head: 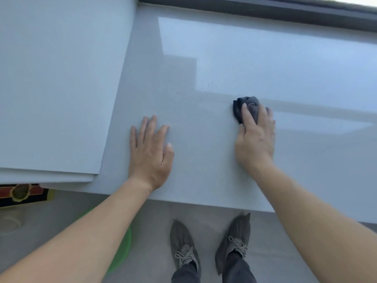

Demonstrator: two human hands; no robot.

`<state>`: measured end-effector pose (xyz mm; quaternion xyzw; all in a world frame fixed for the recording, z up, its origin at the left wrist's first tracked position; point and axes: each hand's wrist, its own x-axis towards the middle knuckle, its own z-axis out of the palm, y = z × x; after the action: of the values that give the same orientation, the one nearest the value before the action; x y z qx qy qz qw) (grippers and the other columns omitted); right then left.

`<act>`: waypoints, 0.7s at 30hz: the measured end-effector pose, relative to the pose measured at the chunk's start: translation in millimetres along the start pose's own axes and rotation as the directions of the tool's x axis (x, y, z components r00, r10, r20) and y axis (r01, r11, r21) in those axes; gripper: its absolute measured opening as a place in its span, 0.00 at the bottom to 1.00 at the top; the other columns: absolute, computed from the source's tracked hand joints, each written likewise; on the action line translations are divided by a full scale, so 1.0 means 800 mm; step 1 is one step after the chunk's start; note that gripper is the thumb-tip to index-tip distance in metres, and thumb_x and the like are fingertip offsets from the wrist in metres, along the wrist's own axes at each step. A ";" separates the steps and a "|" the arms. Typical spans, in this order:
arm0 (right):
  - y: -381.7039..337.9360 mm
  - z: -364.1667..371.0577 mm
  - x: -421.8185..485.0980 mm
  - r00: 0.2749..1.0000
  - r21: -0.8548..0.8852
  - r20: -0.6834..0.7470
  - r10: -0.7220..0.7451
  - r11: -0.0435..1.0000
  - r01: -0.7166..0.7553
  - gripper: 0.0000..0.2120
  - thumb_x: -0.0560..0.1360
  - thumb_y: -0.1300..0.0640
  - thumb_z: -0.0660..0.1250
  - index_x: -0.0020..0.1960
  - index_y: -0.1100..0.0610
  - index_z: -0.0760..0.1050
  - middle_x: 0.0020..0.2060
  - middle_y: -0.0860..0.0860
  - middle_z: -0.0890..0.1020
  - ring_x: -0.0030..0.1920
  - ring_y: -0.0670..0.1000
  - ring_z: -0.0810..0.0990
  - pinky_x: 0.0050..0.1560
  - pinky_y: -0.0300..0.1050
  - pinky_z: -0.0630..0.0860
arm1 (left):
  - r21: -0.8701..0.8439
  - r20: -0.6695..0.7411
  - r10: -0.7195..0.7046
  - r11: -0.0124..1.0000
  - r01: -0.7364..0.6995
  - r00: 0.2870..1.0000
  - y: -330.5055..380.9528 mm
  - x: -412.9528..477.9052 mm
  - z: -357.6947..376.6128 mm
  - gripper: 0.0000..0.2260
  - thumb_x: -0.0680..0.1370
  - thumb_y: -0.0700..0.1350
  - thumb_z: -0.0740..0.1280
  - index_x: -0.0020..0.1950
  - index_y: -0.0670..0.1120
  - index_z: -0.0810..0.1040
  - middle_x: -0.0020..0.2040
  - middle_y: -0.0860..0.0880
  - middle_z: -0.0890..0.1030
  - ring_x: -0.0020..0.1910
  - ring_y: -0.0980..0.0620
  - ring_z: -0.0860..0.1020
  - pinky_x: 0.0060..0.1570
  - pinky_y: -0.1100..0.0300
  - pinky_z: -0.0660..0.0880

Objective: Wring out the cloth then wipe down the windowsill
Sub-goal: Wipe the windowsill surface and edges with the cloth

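Observation:
A wide, glossy pale-grey windowsill [204, 78] fills the upper view. A dark grey cloth [247, 105], bunched up, lies on the sill right of centre. My right hand [255, 137] presses on it, fingers laid over the cloth and holding it against the surface. My left hand [151, 152] rests flat on the sill to the left, fingers spread, holding nothing. A faint wet streak runs rightward from the cloth across the sill.
A dark window frame [265, 11] runs along the sill's far edge. White flat boards [57, 88] lie stacked at the left. Below on the grey floor are a green basin [122, 252], a red-and-black box [22, 194] and my two shoes [210, 248].

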<state>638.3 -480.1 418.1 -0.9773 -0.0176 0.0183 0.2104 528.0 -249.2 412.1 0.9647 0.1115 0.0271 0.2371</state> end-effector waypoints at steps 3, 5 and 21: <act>-0.026 0.021 -0.076 0.946 -0.022 0.038 -0.321 0.946 0.322 0.28 0.75 0.61 0.61 0.75 0.51 0.68 0.78 0.56 0.60 0.78 0.63 0.54 0.77 0.63 0.53 | -0.097 -0.051 -0.002 0.995 -0.003 0.999 0.000 -0.003 -0.001 0.20 0.78 0.49 0.52 0.66 0.43 0.70 0.75 0.42 0.66 0.78 0.45 0.57 0.77 0.42 0.42; -0.029 0.025 -0.125 0.843 -0.025 0.158 -0.514 0.851 0.524 0.29 0.74 0.62 0.62 0.75 0.50 0.68 0.78 0.56 0.62 0.78 0.64 0.55 0.76 0.64 0.54 | -0.133 -0.049 0.006 0.991 -0.013 0.999 -0.001 -0.005 -0.005 0.19 0.79 0.50 0.52 0.63 0.42 0.72 0.73 0.42 0.68 0.77 0.45 0.59 0.77 0.44 0.42; -0.036 0.023 -0.179 0.771 0.010 0.206 -0.603 0.789 0.614 0.28 0.76 0.59 0.62 0.75 0.47 0.67 0.78 0.54 0.62 0.79 0.61 0.53 0.77 0.62 0.55 | -0.042 0.006 -0.033 0.999 0.033 0.999 -0.004 -0.049 -0.011 0.26 0.79 0.52 0.49 0.76 0.46 0.65 0.80 0.46 0.60 0.80 0.51 0.52 0.77 0.45 0.41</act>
<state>493.4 -452.4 417.2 -0.9177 -0.3543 0.0458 0.1737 488.2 -251.0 418.4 0.9576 0.1260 0.0229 0.2581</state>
